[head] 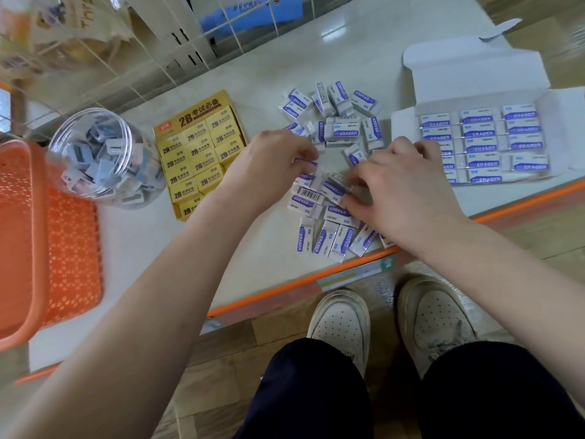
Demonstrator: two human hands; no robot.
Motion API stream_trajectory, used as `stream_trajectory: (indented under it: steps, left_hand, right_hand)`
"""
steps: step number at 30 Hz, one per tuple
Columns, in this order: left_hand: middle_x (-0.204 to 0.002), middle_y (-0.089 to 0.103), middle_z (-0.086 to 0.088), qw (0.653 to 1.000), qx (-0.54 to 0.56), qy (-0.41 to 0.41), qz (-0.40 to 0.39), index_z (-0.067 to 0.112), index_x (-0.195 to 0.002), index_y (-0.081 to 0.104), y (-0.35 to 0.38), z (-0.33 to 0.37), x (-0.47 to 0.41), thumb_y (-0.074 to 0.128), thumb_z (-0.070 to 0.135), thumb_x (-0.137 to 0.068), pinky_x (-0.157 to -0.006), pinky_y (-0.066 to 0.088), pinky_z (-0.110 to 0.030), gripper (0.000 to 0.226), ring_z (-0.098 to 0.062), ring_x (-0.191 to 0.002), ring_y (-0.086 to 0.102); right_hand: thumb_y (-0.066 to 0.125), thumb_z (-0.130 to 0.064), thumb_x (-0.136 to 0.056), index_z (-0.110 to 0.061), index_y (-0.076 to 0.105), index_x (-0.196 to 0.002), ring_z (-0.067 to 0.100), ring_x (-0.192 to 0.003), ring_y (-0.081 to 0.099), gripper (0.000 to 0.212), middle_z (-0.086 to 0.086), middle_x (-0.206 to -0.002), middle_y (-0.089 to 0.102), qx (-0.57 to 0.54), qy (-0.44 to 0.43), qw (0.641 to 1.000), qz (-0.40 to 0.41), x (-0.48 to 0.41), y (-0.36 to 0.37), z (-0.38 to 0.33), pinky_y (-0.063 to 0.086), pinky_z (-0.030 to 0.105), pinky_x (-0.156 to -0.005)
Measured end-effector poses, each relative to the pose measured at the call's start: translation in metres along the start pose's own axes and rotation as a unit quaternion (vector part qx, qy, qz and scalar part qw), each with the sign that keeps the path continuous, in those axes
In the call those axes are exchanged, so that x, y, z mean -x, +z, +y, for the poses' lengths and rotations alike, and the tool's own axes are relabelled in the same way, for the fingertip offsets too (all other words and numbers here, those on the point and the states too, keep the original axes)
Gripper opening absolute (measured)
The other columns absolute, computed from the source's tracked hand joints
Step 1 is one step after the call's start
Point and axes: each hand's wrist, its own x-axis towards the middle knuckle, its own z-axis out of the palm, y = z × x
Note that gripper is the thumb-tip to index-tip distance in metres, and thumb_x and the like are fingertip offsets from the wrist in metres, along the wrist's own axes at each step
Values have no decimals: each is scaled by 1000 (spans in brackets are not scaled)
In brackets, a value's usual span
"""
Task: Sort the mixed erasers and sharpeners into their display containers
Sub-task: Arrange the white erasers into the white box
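Observation:
Loose white erasers with blue sleeves (335, 128) lie scattered on the pale shelf top, with more (319, 236) near its front edge. My left hand (272, 163) is curled around one blue-sleeved eraser (305, 163) at its fingertips. My right hand (399, 191) rests palm down on the pile, fingers bent over an eraser (334, 188); whether it grips it is unclear. A white display box (481, 144) on the right holds rows of the same erasers. A yellow box (198, 150) holds yellow 2B erasers. A clear plastic jar (104, 160) holds sharpeners.
An orange perforated basket (38, 242) stands at the left edge. The shelf has an orange front rim (285, 286). A white wire grid (152, 49) rises behind the shelf. My shoes (342, 318) and dark trousers are on the floor below.

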Motion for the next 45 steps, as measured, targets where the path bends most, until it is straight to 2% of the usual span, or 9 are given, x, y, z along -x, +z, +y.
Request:
stream_trajectory:
  steps: [6,12,16,20,25,32,38,41,45]
  left_hand:
    - [-111,62,5,999,0,-33,-13,26,-116,64,-3,-2,7,56,17,-93,-78,35,-19,26,-6,-88,48]
    - [-111,62,7,995,-102,-2,-15,34,-121,58,-4,-2,11,58,28,-89,-97,37,-38,33,-18,-108,50]
    - [-91,59,13,1000,-6,2,29,27,-114,61,-3,7,17,64,37,-85,-82,49,-33,31,-10,-91,56]
    - [-79,59,19,1000,-2,-20,4,33,-114,58,-2,16,19,58,54,-84,-74,47,-26,36,-5,-83,59]
    - [-108,58,11,998,-31,20,52,36,-121,58,-5,4,14,51,15,-94,-78,38,-28,35,-14,-106,49]
    - [-137,37,8,984,-111,130,-49,47,-115,59,3,3,5,60,15,-91,-92,40,-31,40,-15,-126,28]
    - [-127,47,8,989,-81,120,7,34,-112,64,3,-4,3,64,29,-86,-81,38,-29,27,-15,-120,35]
    - [-118,59,7,990,-37,128,49,27,-114,65,6,-1,5,64,28,-87,-81,46,-37,28,-18,-114,44]
    - [-105,67,3,981,17,152,122,20,-112,67,4,14,4,67,28,-85,-81,49,-42,28,-21,-102,53]
  right_hand:
    - [60,-36,-79,-12,62,-85,28,-88,52,24,4,-79,65,-43,9,997,57,3,0,6,23,40,-86]
    - [58,-29,-82,-20,58,-90,17,-85,47,12,-11,-74,53,-199,27,979,25,3,-12,12,27,36,-88]
    - [57,-31,-84,-23,63,-94,9,-90,38,14,-13,-84,50,-203,-1,979,1,2,-14,23,23,31,-84]
    - [66,-32,-81,-19,71,-94,27,-92,51,19,-2,-86,59,-132,-27,991,10,1,-3,21,28,41,-85]
    - [65,-35,-77,-20,73,-96,31,-86,55,26,2,-88,67,-78,-71,994,11,3,4,22,33,47,-83]
    - [41,-43,-81,-17,68,-87,20,-89,49,38,-3,-83,66,-165,-33,986,-15,4,-9,23,22,30,-76]
    - [62,-21,-80,-9,65,-80,17,-67,46,13,-2,-67,56,-227,-79,970,-47,8,-12,18,29,19,-57]
    - [58,-23,-80,-6,68,-87,16,-67,52,21,2,-75,60,-260,-73,961,-58,13,-15,19,38,23,-64]
    - [59,-19,-86,-13,69,-107,7,-72,53,24,-5,-84,64,-285,-15,958,-28,17,-31,42,35,9,-70]
